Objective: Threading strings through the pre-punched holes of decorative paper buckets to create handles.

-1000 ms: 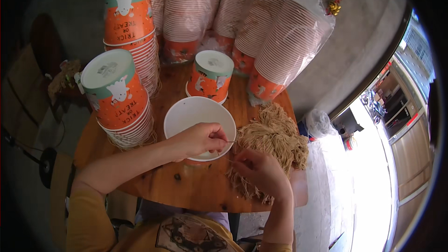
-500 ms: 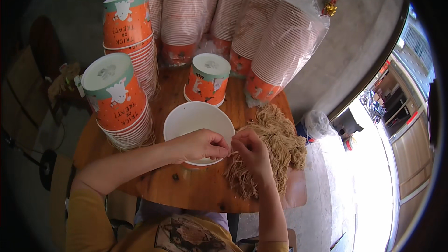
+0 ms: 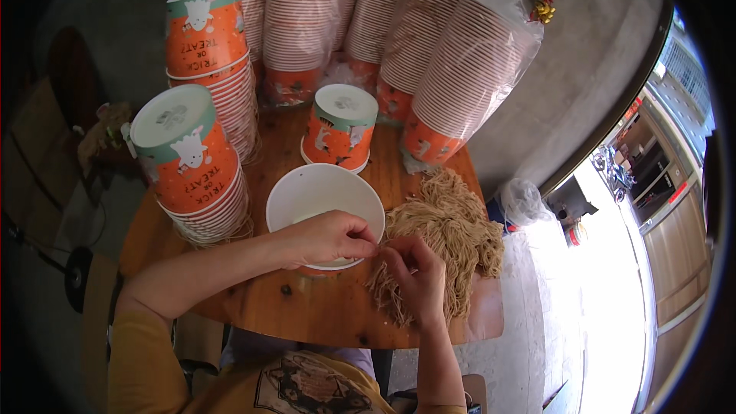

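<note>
A white-lined paper bucket (image 3: pixel 326 188) stands upright on the wooden table (image 3: pixel 253 295), its open mouth facing up. Across its near rim lies my left hand (image 3: pixel 337 239), thumb and fingers pinched at the right side of the rim. Close beside it, just outside the bucket, my right hand (image 3: pixel 418 272) is closed in a pinch with thumb and forefinger curled. A thin cord seems to run between the fingertips; most of it is hidden. Right behind my right hand lies a large heap of tan cords (image 3: pixel 445 238).
Two stacks of upside-down orange buckets (image 3: pixel 188 161) (image 3: pixel 207 34) stand at the left. One more upturned bucket (image 3: pixel 341 130) sits behind the open one. Tall plastic-wrapped bucket stacks (image 3: pixel 464 69) line the back. A bag-lined bin (image 3: pixel 524 203) stands on the floor at right.
My right hand has shifted slightly down and turned, its fingertips staying by the rim. My left hand stays almost in place, still pinched. The buckets and cord heap look unmoved.
</note>
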`<move>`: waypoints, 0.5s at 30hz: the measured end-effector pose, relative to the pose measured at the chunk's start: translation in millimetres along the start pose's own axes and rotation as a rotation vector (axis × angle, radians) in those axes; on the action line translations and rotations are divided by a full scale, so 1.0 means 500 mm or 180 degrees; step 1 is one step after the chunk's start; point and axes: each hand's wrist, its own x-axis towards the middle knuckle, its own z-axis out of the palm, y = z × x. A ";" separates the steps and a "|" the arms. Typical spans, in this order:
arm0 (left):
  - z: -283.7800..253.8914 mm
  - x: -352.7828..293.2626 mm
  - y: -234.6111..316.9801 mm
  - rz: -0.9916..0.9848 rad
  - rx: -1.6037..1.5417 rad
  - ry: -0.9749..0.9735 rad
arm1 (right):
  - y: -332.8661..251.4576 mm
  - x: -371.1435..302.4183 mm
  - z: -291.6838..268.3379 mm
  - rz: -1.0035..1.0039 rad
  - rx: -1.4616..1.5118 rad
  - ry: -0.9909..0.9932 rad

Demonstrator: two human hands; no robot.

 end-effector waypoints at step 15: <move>-0.010 -0.013 0.006 -0.0594 -0.1383 -0.0154 | -0.040 -0.039 0.083 -0.0785 -0.0775 0.0511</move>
